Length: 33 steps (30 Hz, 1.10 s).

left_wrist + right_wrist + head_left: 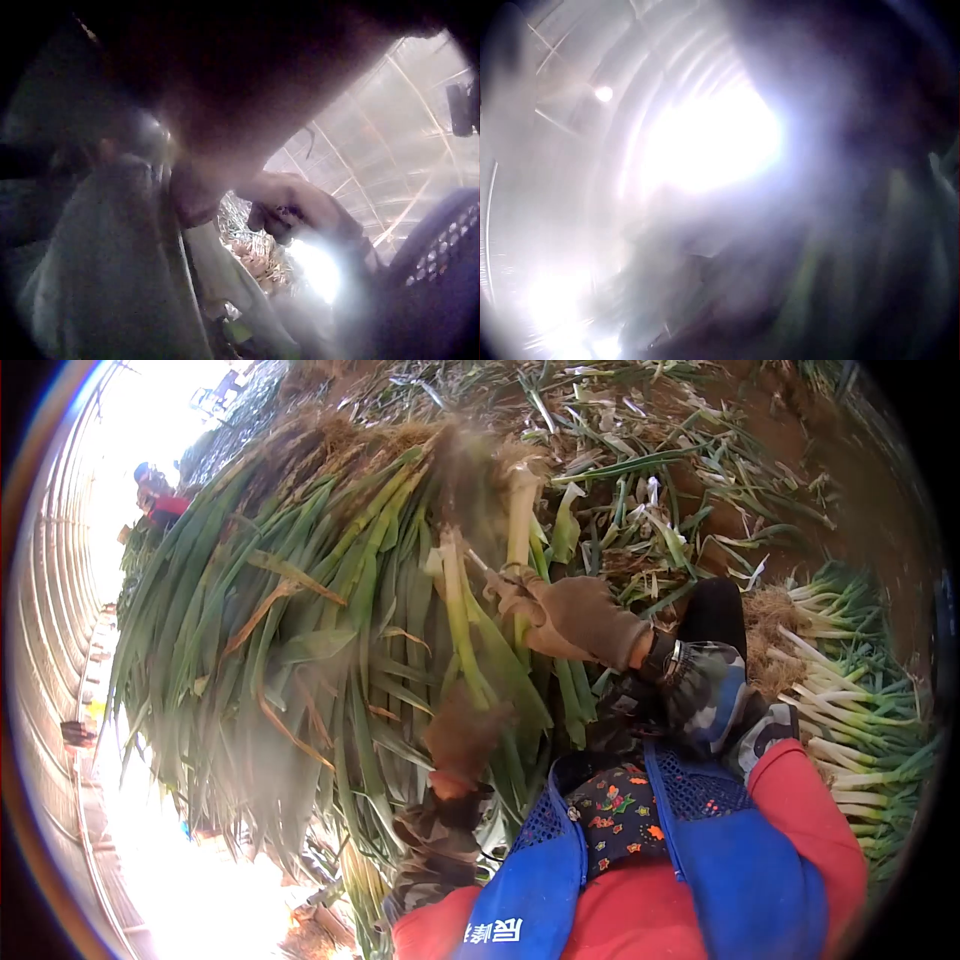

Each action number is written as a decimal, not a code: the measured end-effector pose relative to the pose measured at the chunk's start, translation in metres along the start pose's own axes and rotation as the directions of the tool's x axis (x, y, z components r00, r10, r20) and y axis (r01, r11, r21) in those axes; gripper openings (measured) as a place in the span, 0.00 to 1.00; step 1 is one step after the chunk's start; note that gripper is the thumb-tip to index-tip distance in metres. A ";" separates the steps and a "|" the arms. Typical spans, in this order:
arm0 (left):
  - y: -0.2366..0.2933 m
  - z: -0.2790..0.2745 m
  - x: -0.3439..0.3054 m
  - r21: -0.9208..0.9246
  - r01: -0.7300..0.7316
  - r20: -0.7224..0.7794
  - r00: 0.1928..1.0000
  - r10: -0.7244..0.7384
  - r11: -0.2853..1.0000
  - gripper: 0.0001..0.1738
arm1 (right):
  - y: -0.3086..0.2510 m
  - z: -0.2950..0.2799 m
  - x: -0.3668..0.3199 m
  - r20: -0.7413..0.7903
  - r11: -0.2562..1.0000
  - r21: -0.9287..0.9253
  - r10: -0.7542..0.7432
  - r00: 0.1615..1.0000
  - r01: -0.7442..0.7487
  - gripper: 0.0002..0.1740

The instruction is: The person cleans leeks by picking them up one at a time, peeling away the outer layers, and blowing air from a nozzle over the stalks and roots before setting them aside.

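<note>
My left hand [465, 745], in a brown glove and blurred, grips the green lower part of a leek [459, 605]. The leek's pale end points up, away from me. My right hand [580, 620], also gloved, is beside it with fingers curled round a thin, pale, blade-like tool [477, 560] whose tip lies close to the leek's pale end. Another thick leek [521, 520] with roots stands just behind the right fingers. In the left wrist view, wide leaves [120, 262] hang below the dark hand. Glare and blur hide most of the right wrist view.
A large heap of untrimmed leeks [300, 590] spreads on my left, roots at the far side. Leaf scraps [650, 510] litter the soil ahead. Rows of trimmed leeks [850, 710] lie at my right. Another person [160, 500] is far left, near the ribbed greenhouse wall [60, 610].
</note>
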<state>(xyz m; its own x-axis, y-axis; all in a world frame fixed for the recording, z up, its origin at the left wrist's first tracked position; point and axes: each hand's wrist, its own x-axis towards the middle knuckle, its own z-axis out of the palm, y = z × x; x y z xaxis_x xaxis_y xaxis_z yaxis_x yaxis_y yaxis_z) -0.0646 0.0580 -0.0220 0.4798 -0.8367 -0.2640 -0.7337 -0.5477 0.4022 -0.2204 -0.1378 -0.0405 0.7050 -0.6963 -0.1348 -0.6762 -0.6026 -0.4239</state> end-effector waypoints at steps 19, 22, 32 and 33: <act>-0.014 0.004 0.010 -0.111 0.002 0.094 0.996 0.009 0.994 0.46 | 0.002 -0.009 0.104 -0.033 0.988 -0.139 0.057 0.998 -0.061 0.39; -0.038 0.016 0.017 -0.434 -0.005 0.150 0.986 0.078 0.901 0.41 | -0.004 -0.021 0.099 -0.080 0.999 0.000 0.047 0.996 -0.047 0.38; -0.047 -0.022 0.006 -0.871 0.050 0.206 0.940 0.271 0.488 0.17 | -0.012 -0.050 0.047 -0.073 0.957 0.288 0.009 0.997 0.013 0.38; -0.040 -0.029 0.005 -0.882 0.014 0.166 0.945 0.283 0.470 0.15 | -0.014 -0.056 0.031 -0.087 0.942 0.336 0.027 0.996 0.004 0.41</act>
<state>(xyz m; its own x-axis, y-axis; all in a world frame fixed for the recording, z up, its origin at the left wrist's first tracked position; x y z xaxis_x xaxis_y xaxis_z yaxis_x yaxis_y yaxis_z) -0.0192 0.0762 -0.0144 0.1656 -0.9453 -0.2812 0.0865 -0.2701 0.9589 -0.2016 -0.1728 0.0112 0.6656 -0.7432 -0.0680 -0.5624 -0.4395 -0.7004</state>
